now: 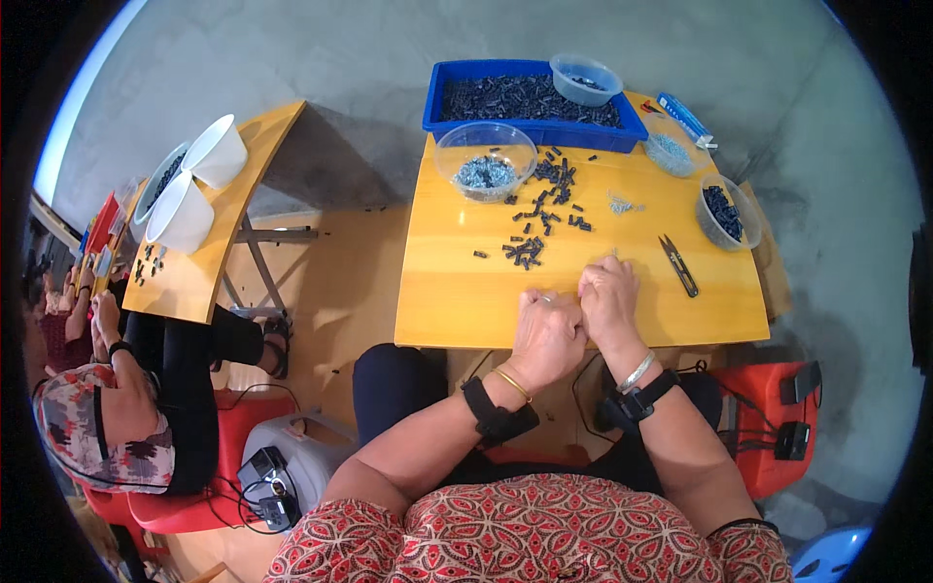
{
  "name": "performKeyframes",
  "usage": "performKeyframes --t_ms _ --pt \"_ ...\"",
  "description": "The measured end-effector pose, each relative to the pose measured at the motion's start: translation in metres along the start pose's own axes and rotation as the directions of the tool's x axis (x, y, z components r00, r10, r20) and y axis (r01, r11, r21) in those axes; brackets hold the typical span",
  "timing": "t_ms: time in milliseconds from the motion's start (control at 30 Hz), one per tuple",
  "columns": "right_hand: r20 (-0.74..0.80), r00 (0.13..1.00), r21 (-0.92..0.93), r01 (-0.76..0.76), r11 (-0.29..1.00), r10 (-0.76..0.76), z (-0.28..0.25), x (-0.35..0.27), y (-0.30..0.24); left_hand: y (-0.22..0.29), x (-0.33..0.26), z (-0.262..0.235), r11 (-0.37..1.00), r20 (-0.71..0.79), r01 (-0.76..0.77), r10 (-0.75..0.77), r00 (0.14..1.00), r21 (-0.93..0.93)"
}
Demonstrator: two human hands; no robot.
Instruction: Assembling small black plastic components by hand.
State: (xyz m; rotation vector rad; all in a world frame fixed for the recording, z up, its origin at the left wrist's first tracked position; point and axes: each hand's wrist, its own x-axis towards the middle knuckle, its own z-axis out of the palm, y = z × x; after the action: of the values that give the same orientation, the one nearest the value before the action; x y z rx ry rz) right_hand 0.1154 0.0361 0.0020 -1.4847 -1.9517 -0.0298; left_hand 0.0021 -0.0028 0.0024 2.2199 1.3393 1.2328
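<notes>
My left hand and my right hand meet over the near edge of the yellow table. Both have curled fingers, and whatever they may hold is hidden or too small to name. Beyond them lies a loose scatter of small black cylindrical parts. A little pile of thin pale pieces sits past my right hand. To its right rests a pair of thread snips with dark handles. A clear bowl of small silvery-blue pieces stands at the far left.
A blue tray full of black parts spans the back, with a clear tub on it. Two tubs, one of pale-blue pieces and one of black parts, line the right side. A co-worker sits left at another table.
</notes>
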Motion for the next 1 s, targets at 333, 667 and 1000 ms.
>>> performKeyframes --t_ms 333,667,1000 --pt "-0.268 0.947 0.598 0.022 0.801 0.175 -0.008 -0.012 0.008 0.006 -0.002 -0.009 0.952 0.002 0.149 -0.155 0.988 -0.268" --pt "-0.179 0.972 0.436 0.216 0.874 -0.151 -0.093 -0.044 -0.054 0.05 -0.005 -0.043 0.173 0.306 0.402 -0.408 0.86 -0.899" --pt "-0.106 0.989 0.603 0.146 0.785 -0.103 -0.122 -0.047 -0.051 0.071 -0.017 -0.068 0.307 0.317 0.421 -0.334 0.887 -0.854"
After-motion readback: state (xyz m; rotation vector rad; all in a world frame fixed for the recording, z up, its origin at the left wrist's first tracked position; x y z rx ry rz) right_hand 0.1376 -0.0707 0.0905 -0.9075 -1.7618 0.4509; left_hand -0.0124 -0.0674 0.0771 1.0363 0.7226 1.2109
